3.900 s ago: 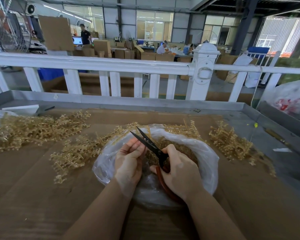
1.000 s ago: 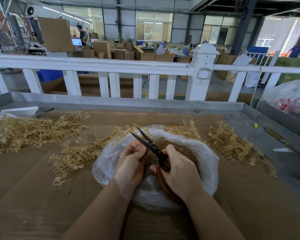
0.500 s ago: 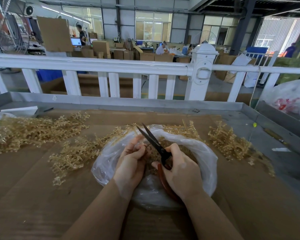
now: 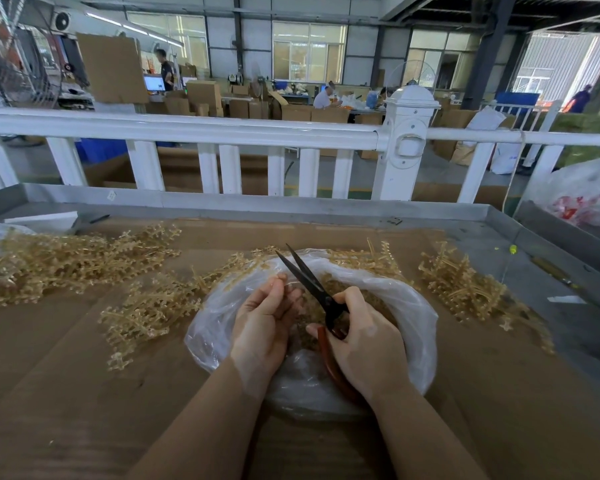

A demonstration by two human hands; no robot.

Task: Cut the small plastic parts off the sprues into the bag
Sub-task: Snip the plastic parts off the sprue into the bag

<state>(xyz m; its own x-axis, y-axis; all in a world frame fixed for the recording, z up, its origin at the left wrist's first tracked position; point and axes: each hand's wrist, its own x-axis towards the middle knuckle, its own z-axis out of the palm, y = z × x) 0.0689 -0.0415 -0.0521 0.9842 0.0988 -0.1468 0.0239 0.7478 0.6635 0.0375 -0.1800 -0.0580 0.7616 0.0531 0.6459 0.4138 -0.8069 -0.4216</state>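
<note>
Sprues look light, thin and snappy, so we pinch one by its stem: left hand curled on it, right hand clamped on the scissors over the bag.

Single head-worn view, forward and down, close over the table.

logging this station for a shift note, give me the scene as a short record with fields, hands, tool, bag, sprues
left hand: left hand over the bag, fingers curled on something small, too hidden to name
right hand: right hand holds the scissors
tool: scissors, dark blades slightly apart, red-brown handles
bag: clear plastic bag, mouth open, tan cut parts inside
sprues: sprue piles left, behind and right of the bag
surface: cardboard sheet on a metal tray table
</note>
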